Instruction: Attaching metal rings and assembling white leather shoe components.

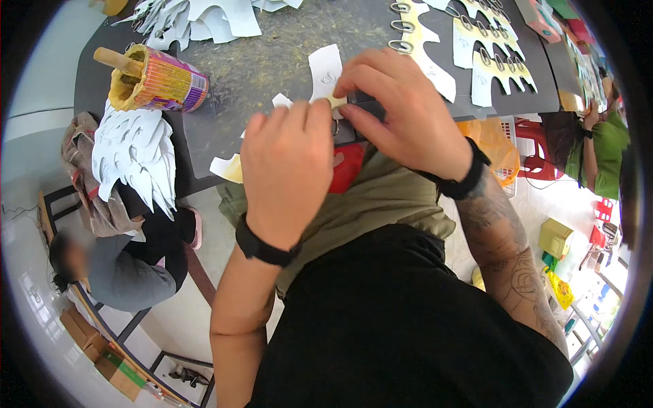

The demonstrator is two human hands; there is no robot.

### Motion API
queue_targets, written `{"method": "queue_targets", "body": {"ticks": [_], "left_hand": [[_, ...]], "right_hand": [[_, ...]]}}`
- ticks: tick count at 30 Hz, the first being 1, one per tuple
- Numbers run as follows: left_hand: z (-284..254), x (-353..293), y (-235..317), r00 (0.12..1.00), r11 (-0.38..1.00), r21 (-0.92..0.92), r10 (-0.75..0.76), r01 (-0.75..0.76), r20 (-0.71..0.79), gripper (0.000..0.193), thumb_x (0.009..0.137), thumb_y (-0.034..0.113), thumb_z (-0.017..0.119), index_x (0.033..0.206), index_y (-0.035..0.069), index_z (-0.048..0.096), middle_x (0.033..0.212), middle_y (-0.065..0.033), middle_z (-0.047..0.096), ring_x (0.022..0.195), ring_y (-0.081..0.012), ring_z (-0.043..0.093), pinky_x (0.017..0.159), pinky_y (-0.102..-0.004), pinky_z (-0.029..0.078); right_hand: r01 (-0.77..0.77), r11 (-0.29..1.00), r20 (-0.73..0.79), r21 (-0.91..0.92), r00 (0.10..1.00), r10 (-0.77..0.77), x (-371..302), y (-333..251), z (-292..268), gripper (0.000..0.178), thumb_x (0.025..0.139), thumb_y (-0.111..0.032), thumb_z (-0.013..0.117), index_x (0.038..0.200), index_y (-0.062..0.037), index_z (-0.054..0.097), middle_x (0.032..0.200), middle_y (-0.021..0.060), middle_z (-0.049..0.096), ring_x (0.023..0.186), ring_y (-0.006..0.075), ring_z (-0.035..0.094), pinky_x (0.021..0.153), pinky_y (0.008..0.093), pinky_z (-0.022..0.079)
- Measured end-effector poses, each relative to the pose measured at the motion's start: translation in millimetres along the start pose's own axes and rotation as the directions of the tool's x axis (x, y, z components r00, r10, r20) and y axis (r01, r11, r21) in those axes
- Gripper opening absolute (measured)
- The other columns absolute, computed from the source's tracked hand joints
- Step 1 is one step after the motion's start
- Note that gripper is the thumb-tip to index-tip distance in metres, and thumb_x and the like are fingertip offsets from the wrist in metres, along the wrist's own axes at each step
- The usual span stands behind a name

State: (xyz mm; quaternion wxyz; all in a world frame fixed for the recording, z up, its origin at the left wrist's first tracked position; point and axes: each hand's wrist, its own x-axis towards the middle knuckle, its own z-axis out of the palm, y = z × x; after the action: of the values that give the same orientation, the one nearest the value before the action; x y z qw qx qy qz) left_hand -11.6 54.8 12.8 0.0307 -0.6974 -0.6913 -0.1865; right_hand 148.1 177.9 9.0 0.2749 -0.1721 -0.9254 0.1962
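Right grip: my right hand (401, 112) has thumb and forefinger pinched together on a small pale cut-out piece (335, 102), at the near edge of the surface (272, 61).
Left grip: my left hand (289, 177) is curled, fingertips closed against the same piece from the other side; its back hides the exact contact.
Piece held: cream and white card, with a metal ring (335, 127) hanging just below it, partly hidden.
Step in hand: by my judgement, fitting or pressing the ring part into the card piece, mid-way through.
Next move calls for: a steady two-handed pinch and fine alignment, since the joint is small and half-covered.
Near the grip: white card scraps (325, 68) just beyond my fingers.
Far right edge: rows of yellow-and-white shapes with rings (500, 58).
Left edge: a printed can (160, 80) holding a wooden handle; a stack of white cut-outs (136, 153) overhanging.
Beside: another person seated at the left, one in green at the right.
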Motion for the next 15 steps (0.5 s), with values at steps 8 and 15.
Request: {"method": "queue_targets", "body": {"ticks": [8,15], "left_hand": [[4,5,-25,0.991,0.954,-0.286,-0.112,0.087,-0.073,0.023,0.08,0.013,0.082,0.1,0.006,0.074,0.1,-0.0083,0.065,0.092,-0.03,0.064,0.083,-0.0399,0.047],[8,7,-33,0.942,0.816,-0.471,-0.286,0.335,0.174,0.013,0.084,0.019,0.08,0.089,0.008,0.077,0.109,-0.0101,0.065,0.11,-0.0325,0.061,0.095,-0.0465,0.039]], "right_hand": [[0.0,0.998,-0.053,0.066,0.999,0.004,-8,4,19,0.011,0.084,-0.013,0.077,0.091,-0.0093,0.069,0.102,0.004,0.064,0.099,0.0286,0.06,0.084,0.0412,0.046],[-0.026,1.0,-0.027,0.006,0.999,0.027,-6,5,20,0.012,0.087,-0.016,0.076,0.091,-0.0091,0.067,0.099,0.0042,0.063,0.097,0.0283,0.06,0.083,0.041,0.045]]}}
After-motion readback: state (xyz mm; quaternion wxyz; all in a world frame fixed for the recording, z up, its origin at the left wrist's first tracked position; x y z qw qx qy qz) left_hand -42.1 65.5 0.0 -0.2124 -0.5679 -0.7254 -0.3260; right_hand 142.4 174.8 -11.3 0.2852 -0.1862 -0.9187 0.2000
